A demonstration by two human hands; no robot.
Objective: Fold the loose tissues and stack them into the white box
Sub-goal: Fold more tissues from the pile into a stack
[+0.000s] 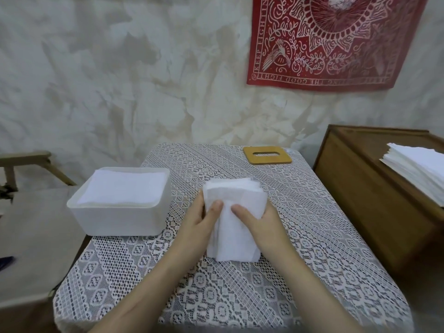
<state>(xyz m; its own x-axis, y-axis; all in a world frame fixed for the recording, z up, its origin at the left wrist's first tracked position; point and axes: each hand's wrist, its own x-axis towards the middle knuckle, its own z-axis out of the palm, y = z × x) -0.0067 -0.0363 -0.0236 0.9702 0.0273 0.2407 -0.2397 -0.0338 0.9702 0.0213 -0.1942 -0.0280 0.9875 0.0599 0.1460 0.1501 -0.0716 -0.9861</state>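
Both hands, left (204,216) and right (254,218), close their grip round a wad of tissues (234,219) on the worktop (312,236), squaring its fold (I'd judge), the box (120,219) waiting leftward.

Single head-worn wide-angle view, looking forward and down over the lace-covered table (240,296), table's near edge at frame bottom, wall straight behind its far edge. Close range: both forearms enter from the bottom edge, wide lens bends the table's edges. Also catches a wooden cabinet (374,212) right of the table, a chair (31,236) left of it, a red wall cloth (331,42) above its far right corner.
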